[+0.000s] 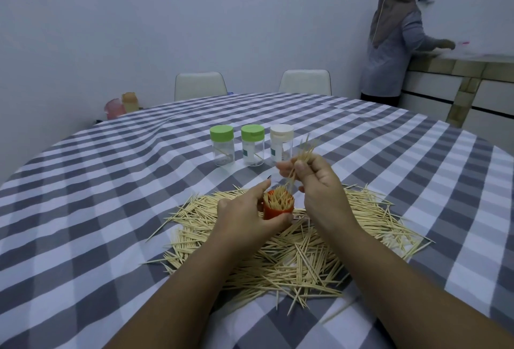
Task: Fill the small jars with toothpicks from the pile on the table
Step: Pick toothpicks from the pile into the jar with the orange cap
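A wide pile of toothpicks (319, 251) lies on the checked tablecloth in front of me. My left hand (244, 215) grips a small red-rimmed jar (275, 212) held above the pile; the jar is open and packed with upright toothpicks. Just above it, my right hand (314, 181) pinches a bunch of toothpicks (303, 156) whose lower ends point down at the jar's mouth. Behind stand three clear jars with closed lids: two green-lidded jars (222, 145) (252, 145) and a white-lidded jar (281, 144), each nearly empty.
The round table (111, 209) has a grey and white checked cloth. Two white chairs (200, 85) (304, 81) stand at the far side. Pink and orange containers (121, 105) sit at the back left. A person (395, 39) stands at a counter at the back right.
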The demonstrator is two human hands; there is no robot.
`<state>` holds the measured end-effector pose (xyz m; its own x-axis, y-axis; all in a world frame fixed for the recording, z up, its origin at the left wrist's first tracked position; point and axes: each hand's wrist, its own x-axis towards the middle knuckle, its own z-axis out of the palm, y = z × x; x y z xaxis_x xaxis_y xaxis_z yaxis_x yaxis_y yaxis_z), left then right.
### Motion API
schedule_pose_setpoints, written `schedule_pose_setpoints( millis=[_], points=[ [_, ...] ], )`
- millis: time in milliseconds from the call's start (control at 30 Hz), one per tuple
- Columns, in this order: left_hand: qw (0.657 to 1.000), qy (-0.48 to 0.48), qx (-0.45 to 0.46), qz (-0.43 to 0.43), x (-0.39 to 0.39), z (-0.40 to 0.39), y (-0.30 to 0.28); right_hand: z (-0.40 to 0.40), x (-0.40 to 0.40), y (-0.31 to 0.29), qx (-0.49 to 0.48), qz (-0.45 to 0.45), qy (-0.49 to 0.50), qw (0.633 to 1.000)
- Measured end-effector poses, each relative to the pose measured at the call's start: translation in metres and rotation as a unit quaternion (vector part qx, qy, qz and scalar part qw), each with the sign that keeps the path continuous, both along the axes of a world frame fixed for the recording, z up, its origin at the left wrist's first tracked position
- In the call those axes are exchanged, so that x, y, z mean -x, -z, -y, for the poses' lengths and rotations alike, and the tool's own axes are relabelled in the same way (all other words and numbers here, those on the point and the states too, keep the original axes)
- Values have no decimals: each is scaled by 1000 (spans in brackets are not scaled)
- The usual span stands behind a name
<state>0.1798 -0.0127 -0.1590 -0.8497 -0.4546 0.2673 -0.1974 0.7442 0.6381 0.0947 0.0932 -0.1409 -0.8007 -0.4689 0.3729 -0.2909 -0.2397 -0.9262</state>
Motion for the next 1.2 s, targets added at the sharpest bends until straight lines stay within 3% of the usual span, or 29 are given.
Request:
schedule_pose_setpoints(
  millis=[167,433,733,900,1200],
  points=[
    [1000,-8,11,-21,-1,1,-3,4,-2,4,-46,33,-53,997],
    [1000,-9,24,-14,0,0,-5,5,-3,7,-8,-2,1,1000],
    [1000,-7,22,-12,-1,3,0,6,-3,13,-119,4,-21,993],
    [999,10,9,-44,1,5,5,4,-6,10,-112,16,-28,993],
    [996,36,63,-50,-2,6,4,4,-8,10,-116,20,-37,992]
  ],
)
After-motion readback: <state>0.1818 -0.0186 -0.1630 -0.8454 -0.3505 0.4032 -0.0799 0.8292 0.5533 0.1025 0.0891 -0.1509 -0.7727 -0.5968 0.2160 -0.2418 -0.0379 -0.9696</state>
